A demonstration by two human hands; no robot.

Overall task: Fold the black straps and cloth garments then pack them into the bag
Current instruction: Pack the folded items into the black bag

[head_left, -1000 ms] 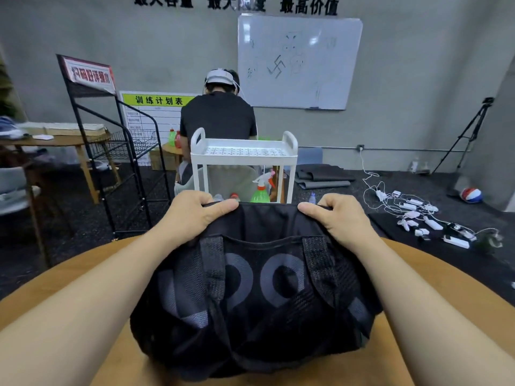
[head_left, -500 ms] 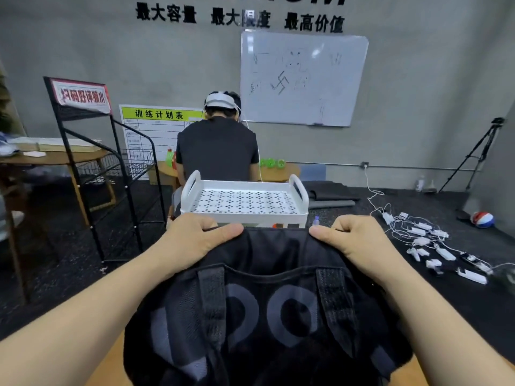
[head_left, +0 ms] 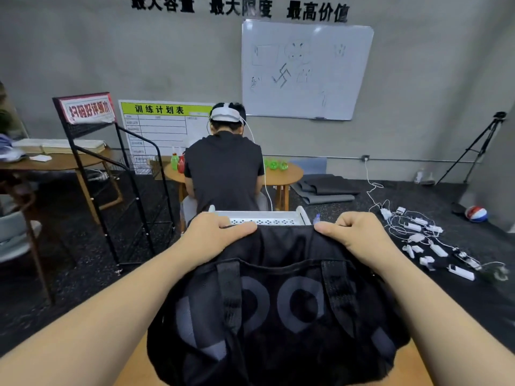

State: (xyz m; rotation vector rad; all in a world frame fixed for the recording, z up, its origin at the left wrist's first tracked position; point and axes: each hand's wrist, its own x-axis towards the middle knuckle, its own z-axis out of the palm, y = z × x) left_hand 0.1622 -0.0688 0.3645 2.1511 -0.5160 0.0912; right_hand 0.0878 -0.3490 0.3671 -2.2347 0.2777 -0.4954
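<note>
1. Bag [head_left: 278, 310]: black mesh, grey ring shapes printed on its near side; two black straps [head_left: 231, 296] run down that side, one left, one right; the bag is held up by its top edge, its lower part hanging over the near edge of the wooden surface [head_left: 133, 360]; whether it touches the wood cannot be told.
2. Left hand [head_left: 214, 232]: at the left of the bag's top edge; thumb laid along the near side of the cloth, fingers [head_left: 206, 220] curled over the far side, gripping the edge.
3. Right hand [head_left: 354, 235]: at the right of the same edge; thumb pointing inward along the cloth, fingers curled over the far side, gripping it.
4. White perforated tray [head_left: 264, 217]: just behind the bag's top edge, partly hidden by it and the hands.
5. Seated person [head_left: 223, 174]: back turned, black shirt, white headset band; sits beyond the tray at a small round table [head_left: 289, 174]; green and red bottles stand on that table.
6. Black wire rack [head_left: 119, 190]: on the floor to the left, with a red sign at its top.
7. Whiteboard [head_left: 306, 68]: on the far wall, with faint marks; a green-headed chart stands lower left of it.
8. White chargers and cables [head_left: 426, 240]: spread on the dark floor at right; a tripod [head_left: 479, 146] and a small ball [head_left: 476, 213] stand further right.
9. Folded grey mats [head_left: 323, 188]: on the floor by the far wall.
</note>
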